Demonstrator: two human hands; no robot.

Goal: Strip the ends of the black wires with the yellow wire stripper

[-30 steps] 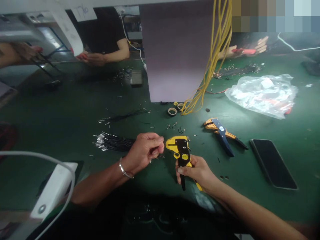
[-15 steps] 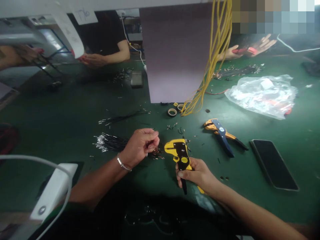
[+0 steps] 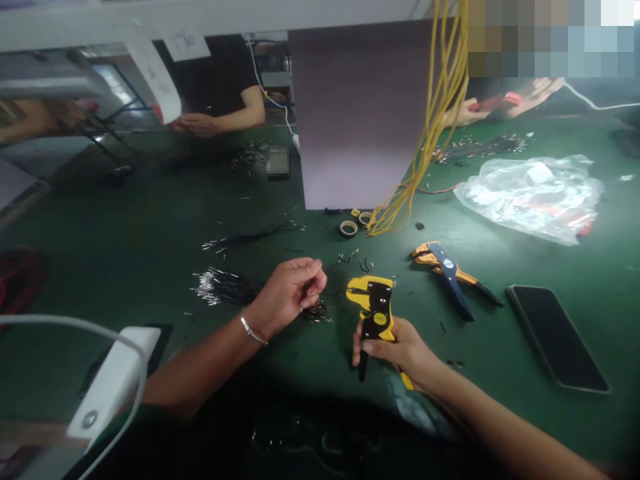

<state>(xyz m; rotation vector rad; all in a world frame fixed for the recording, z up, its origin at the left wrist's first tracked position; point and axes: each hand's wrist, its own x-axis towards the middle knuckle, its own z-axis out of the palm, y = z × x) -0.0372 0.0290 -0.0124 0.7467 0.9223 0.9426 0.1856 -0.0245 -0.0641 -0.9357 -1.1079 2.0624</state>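
Observation:
My right hand (image 3: 395, 350) grips a yellow and black wire stripper (image 3: 377, 310) by its handles, its jaws pointing up and left. My left hand (image 3: 295, 290) is closed in a pinch just left of the jaws, apart from them. A small pale tip, looking like the end of a wire (image 3: 301, 310), shows under its fingers; the rest is hidden in the hand. Beneath and beside this hand lies a bundle of black wires (image 3: 227, 288) with silvery ends at left and coppery ends at right. A thinner bunch of black wires (image 3: 255, 235) lies behind it.
A second wire stripper (image 3: 447, 270), orange and blue, and a phone (image 3: 557, 337) lie at right. Tape rolls (image 3: 349, 229), hanging yellow wires (image 3: 425, 147), a plastic bag (image 3: 535, 193) and a grey panel (image 3: 360, 120) stand farther back. Co-workers' hands (image 3: 200, 125) are across the table.
The wire stripper in my right hand has moved slightly right, away from my left hand, and turned more upright. My left hand keeps its pinch. The whole view has shifted a little.

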